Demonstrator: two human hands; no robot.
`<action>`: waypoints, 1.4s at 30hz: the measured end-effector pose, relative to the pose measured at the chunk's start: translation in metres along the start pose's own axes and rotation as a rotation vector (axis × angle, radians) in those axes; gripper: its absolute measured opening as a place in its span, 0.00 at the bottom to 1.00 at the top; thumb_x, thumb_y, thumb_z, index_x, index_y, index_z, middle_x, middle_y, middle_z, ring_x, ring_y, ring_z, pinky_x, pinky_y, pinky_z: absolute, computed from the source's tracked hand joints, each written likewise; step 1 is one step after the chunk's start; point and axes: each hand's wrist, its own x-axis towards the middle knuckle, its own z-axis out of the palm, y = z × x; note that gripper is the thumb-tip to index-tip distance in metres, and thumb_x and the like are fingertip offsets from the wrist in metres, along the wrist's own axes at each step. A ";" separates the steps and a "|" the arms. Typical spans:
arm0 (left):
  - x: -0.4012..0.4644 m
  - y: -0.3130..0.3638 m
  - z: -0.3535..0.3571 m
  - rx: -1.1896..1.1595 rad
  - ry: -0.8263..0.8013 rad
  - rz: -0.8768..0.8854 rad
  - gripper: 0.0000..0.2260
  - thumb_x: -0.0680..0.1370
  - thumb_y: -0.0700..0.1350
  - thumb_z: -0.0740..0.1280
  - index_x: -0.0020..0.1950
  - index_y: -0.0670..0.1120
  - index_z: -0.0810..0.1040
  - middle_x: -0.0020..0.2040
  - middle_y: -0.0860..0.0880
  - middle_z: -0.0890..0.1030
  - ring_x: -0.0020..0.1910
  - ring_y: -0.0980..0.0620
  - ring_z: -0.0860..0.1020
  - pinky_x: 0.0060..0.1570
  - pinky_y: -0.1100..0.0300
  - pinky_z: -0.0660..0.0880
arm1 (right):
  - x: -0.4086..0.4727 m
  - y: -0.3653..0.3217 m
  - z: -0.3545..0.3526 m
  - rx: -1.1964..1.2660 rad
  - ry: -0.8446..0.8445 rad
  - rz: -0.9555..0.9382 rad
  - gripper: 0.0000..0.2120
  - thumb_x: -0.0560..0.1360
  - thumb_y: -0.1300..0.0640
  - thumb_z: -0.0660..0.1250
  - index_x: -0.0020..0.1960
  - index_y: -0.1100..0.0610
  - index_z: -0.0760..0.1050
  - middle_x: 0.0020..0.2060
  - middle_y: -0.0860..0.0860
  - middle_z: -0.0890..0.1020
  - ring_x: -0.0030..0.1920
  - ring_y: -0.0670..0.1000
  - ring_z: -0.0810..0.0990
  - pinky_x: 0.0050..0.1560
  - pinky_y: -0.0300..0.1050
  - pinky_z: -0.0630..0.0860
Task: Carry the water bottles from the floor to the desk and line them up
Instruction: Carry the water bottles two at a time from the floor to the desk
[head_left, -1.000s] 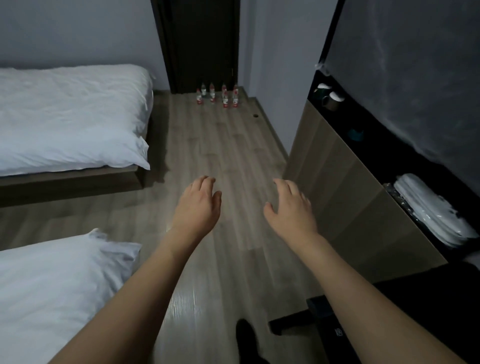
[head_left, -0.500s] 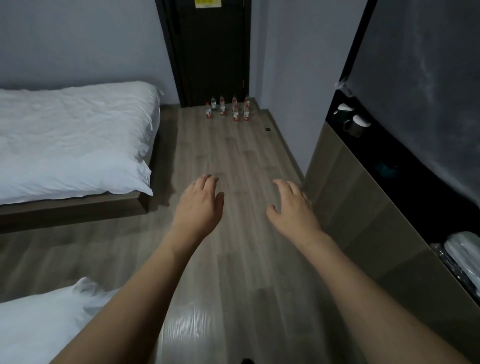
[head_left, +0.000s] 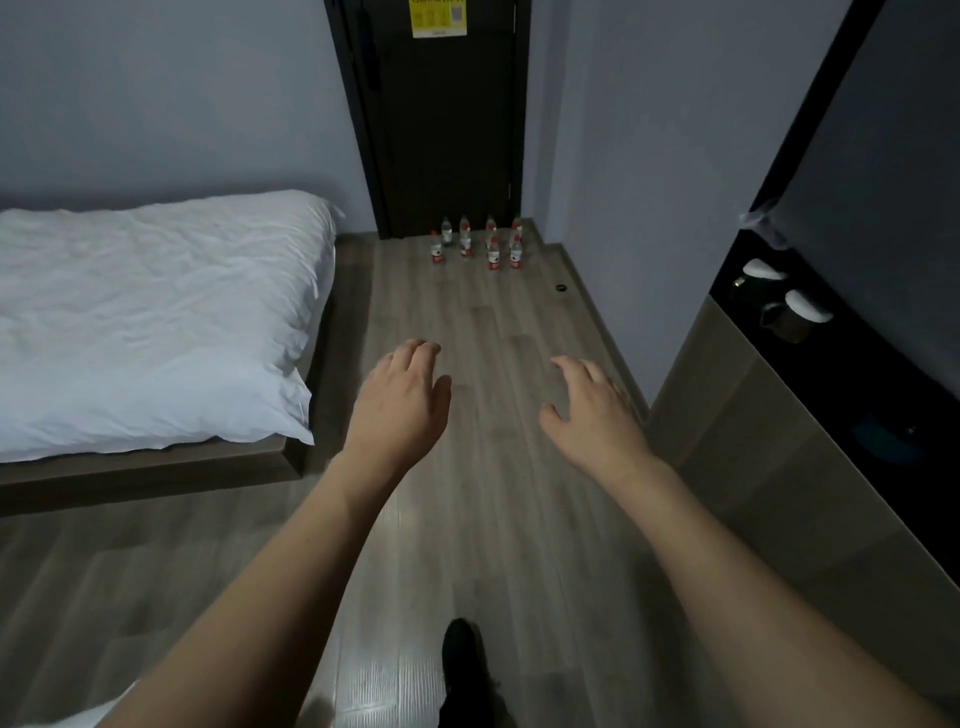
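Note:
Several small water bottles (head_left: 478, 244) with red labels stand upright in a cluster on the wooden floor, just in front of the dark door at the far end of the room. My left hand (head_left: 402, 402) and my right hand (head_left: 592, 413) are stretched out in front of me, palms down, fingers relaxed and holding nothing. Both hands are far short of the bottles. The dark desk surface (head_left: 841, 395) runs along the right wall.
A bed with white bedding (head_left: 150, 322) fills the left side. A wood-panelled cabinet side (head_left: 753, 441) flanks the walkway on the right, with two cups (head_left: 784, 306) on the dark surface. A dark shoe (head_left: 460, 654) shows below. A small black object (head_left: 561, 287) lies on the floor.
The view has advanced toward the door and tilted up; the bottles look nearer and larger. The near bed's pillow has slid out of view. Both hands stay open and outstretched.

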 end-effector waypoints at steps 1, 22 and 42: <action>0.016 -0.007 0.004 -0.002 0.005 0.000 0.19 0.81 0.47 0.61 0.69 0.40 0.71 0.68 0.42 0.73 0.65 0.41 0.72 0.65 0.49 0.69 | 0.017 -0.002 0.002 -0.004 0.002 -0.003 0.28 0.76 0.52 0.62 0.75 0.53 0.61 0.70 0.53 0.68 0.69 0.56 0.68 0.68 0.52 0.64; 0.333 -0.110 0.060 -0.024 -0.055 0.002 0.20 0.82 0.49 0.59 0.71 0.43 0.69 0.70 0.44 0.72 0.66 0.45 0.71 0.66 0.49 0.69 | 0.344 -0.025 0.027 -0.096 -0.054 0.002 0.28 0.77 0.51 0.62 0.75 0.53 0.60 0.70 0.53 0.69 0.67 0.56 0.69 0.68 0.52 0.65; 0.649 -0.145 0.124 -0.001 -0.004 -0.025 0.20 0.82 0.50 0.59 0.72 0.44 0.68 0.69 0.43 0.72 0.65 0.43 0.73 0.63 0.47 0.72 | 0.669 0.024 0.022 -0.059 -0.055 -0.062 0.27 0.76 0.51 0.62 0.74 0.53 0.62 0.69 0.54 0.70 0.67 0.57 0.70 0.67 0.50 0.65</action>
